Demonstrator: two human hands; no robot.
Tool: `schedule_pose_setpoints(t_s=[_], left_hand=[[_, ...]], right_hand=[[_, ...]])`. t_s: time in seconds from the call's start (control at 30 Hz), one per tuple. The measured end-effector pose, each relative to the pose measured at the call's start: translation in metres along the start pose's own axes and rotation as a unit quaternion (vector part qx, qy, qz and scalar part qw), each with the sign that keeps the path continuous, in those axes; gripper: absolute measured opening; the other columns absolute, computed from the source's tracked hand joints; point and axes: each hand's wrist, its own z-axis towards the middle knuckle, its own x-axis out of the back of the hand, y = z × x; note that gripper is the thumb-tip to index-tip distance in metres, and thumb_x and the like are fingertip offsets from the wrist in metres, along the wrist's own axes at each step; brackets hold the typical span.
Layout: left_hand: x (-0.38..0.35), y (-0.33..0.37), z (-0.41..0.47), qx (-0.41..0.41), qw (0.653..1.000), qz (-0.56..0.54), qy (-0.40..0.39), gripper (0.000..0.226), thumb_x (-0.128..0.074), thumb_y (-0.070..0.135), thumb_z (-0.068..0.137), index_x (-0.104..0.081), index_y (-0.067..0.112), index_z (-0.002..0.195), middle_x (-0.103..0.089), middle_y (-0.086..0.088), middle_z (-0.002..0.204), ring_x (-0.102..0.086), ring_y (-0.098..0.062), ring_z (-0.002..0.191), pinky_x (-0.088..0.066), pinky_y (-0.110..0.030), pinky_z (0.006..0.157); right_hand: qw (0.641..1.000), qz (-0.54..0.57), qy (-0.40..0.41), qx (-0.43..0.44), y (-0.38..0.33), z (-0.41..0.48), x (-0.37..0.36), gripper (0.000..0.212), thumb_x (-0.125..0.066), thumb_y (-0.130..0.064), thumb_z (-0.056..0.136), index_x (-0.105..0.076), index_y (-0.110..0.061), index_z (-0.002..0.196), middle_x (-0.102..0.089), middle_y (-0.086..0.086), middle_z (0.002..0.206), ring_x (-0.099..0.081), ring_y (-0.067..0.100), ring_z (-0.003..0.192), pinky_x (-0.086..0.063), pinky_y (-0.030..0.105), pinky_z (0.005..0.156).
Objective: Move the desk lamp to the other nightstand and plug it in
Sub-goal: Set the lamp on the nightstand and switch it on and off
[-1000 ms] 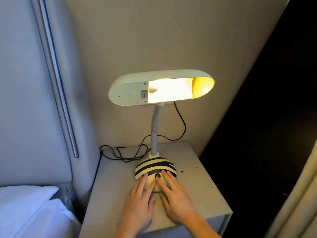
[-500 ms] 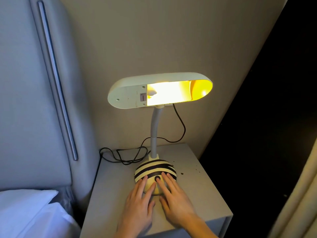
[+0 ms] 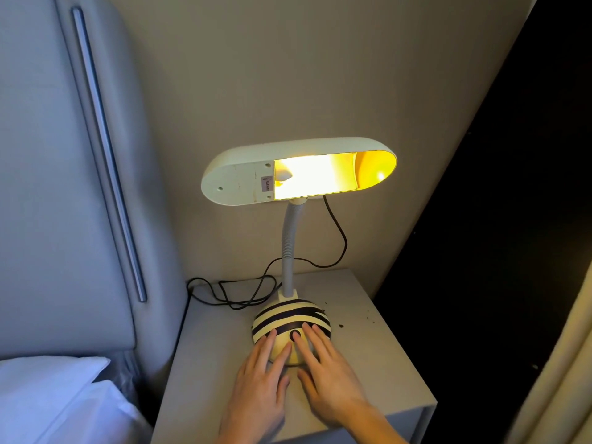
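A desk lamp stands lit on a grey nightstand (image 3: 378, 373). Its long oval shade (image 3: 237, 177) glows yellow on top of a grey flexible neck (image 3: 290, 245). The round base (image 3: 288, 318) is cream with black stripes and has a dark button on its front. My left hand (image 3: 259, 386) lies flat with its fingertips on the front left of the base. My right hand (image 3: 326, 376) lies beside it, fingers spread over the front right of the base, by the button. A black cord (image 3: 243, 293) loops behind the base and rises behind the shade.
A padded grey headboard (image 3: 64, 187) with a metal strip stands to the left. A white pillow (image 3: 48, 398) lies at the lower left. Beige wall is behind the nightstand, a dark gap to its right, a curtain (image 3: 560, 363) at the far right. Dark crumbs dot the nightstand top.
The view has shifted slightly. Both hands stay on the front of the lamp base, fingers a little higher on it. The lamp stays lit and in place.
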Motion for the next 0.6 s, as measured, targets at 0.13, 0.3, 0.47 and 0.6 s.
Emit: schedule_pose_setpoints(t_s=[0.13,0.3,0.47,0.6], left_hand=[[0.0001,-0.0002,-0.0004,-0.001,1.000,0.001,-0.003,0.060,-0.032,0.055,0.099,-0.012,0.045,0.155,0.016,0.017,0.165,0.001,-0.012,0.152,-0.015,-0.033,0.120],[0.0003,-0.0003,0.0002,-0.001,1.000,-0.001,-0.005,0.060,-0.032,0.054,0.099,-0.010,0.046,0.155,0.016,0.016,0.165,0.000,-0.012,0.152,-0.016,-0.034,0.120],[0.0009,-0.0005,0.0007,-0.001,1.000,-0.001,-0.010,0.061,-0.033,0.054,0.099,-0.009,0.046,0.155,0.019,0.018,0.163,0.001,-0.012,0.152,-0.015,-0.034,0.120],[0.0011,-0.0001,0.0002,-0.001,1.000,-0.002,-0.014,0.062,-0.032,0.057,0.098,-0.009,0.046,0.155,0.017,0.017,0.164,0.001,-0.012,0.152,-0.017,-0.034,0.120]], right_hand=[[1.000,-0.004,-0.005,0.003,-0.0013,-0.0005,0.0025,0.060,-0.013,-0.059,0.102,0.025,-0.052,0.148,0.021,-0.018,0.163,0.026,0.006,0.148,0.005,0.035,0.122],[1.000,-0.005,-0.012,0.011,-0.0016,-0.0014,0.0073,0.061,-0.018,-0.054,0.105,0.020,-0.044,0.152,0.021,-0.015,0.163,0.025,0.010,0.150,0.005,0.036,0.124],[1.000,-0.002,-0.008,0.009,-0.0027,-0.0018,0.0089,0.061,-0.019,-0.054,0.105,0.020,-0.045,0.151,0.020,-0.016,0.163,0.025,0.008,0.149,0.005,0.036,0.124],[1.000,-0.002,-0.010,0.007,-0.0019,-0.0015,0.0071,0.061,-0.018,-0.054,0.105,0.020,-0.047,0.151,0.020,-0.016,0.164,0.025,0.008,0.149,0.005,0.036,0.123]])
